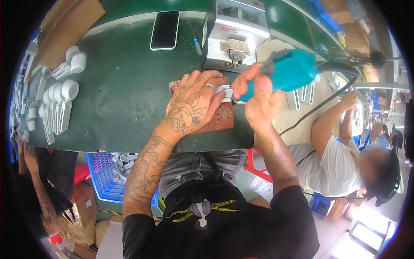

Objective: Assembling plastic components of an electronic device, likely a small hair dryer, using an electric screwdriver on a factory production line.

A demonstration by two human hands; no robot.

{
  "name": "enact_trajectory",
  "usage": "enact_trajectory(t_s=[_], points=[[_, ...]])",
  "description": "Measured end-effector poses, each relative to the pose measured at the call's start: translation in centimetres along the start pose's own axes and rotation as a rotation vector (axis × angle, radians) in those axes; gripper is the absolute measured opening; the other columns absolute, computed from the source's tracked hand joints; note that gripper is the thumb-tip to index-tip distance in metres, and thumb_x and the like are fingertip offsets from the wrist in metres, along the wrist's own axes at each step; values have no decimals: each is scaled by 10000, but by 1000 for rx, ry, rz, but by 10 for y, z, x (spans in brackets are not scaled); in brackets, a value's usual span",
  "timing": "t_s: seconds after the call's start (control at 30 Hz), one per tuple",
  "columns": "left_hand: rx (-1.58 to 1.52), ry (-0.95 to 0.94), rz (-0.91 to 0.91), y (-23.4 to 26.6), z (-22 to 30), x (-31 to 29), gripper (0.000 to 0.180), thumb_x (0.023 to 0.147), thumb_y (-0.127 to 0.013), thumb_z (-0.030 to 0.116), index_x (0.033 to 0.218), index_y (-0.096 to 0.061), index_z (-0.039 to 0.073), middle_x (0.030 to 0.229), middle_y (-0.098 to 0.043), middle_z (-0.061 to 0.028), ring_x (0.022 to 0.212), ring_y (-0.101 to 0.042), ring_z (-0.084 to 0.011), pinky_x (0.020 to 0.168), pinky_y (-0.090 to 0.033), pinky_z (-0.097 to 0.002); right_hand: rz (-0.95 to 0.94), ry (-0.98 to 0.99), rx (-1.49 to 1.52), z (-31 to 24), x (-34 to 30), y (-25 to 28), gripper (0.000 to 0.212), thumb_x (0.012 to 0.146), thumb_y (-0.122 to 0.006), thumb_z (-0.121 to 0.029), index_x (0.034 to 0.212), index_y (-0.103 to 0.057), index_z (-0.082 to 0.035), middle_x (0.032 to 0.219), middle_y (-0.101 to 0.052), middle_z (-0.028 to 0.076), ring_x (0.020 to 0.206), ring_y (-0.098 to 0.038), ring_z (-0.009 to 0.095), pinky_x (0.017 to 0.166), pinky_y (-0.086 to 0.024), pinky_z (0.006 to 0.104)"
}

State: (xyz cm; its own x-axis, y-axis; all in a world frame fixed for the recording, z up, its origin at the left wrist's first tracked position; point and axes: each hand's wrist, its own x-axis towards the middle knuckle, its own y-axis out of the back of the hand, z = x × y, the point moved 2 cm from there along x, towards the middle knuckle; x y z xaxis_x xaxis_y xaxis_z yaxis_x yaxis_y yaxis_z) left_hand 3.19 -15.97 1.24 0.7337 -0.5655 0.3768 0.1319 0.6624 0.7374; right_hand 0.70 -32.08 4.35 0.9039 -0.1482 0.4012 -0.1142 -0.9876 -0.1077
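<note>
My left hand (192,103), tattooed and wearing rings, lies over a white plastic part (225,91) and holds it down on a worn red pad (223,115). Its fingers are bent around the part, which is mostly covered. In my right hand (264,98) is a teal electric screwdriver (294,70), gripped with the fingers wrapped round its front end. The tool lies nearly level, its nose pointing left at the white part; the hand hides the tip, so contact cannot be made out.
Behind the pad stands a silver machine (214,49); a phone (164,31) and blue-handled screwdriver (197,46) lie beside it. White round-headed parts (70,89) stand at left. A black cable (317,105) trails right. A blue crate (95,181) sits below the table; co-workers (330,166) flank me.
</note>
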Motion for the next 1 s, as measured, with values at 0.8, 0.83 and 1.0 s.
enact_trajectory(t_s=[0.8, 0.83, 1.0], points=[[721, 394, 641, 150, -92, -105, 307, 925, -712, 113, 1201, -661, -11, 1150, -683, -202, 1083, -644, -391, 967, -497, -442, 341, -3, -26, -52, -97, 57, 701, 903, -633, -691, 1066, -502, -22, 655, -501, 48, 507, -483, 173, 472, -399, 308], [562, 395, 645, 138, -59, -81, 288, 937, -705, 116, 1192, -664, -13, 1151, -684, -195, 1084, -649, -376, 973, -498, -434, 326, -28, 47, -50, -98, 56, 706, 902, -639, -684, 1070, -497, -13, 669, -521, 62, 515, -505, 186, 479, -407, 317], [-410, 121, 9, -23, 67, 50, 284, 922, -755, 260, 1095, -670, 51, 868, -715, -89, 761, -709, -185, 660, -545, -316, 306, -94, 103, -63, -111, 77, 777, 855, -709, -670, 1125, -532, 36, 731, -578, 90, 639, -597, 208, 562, -487, 332]])
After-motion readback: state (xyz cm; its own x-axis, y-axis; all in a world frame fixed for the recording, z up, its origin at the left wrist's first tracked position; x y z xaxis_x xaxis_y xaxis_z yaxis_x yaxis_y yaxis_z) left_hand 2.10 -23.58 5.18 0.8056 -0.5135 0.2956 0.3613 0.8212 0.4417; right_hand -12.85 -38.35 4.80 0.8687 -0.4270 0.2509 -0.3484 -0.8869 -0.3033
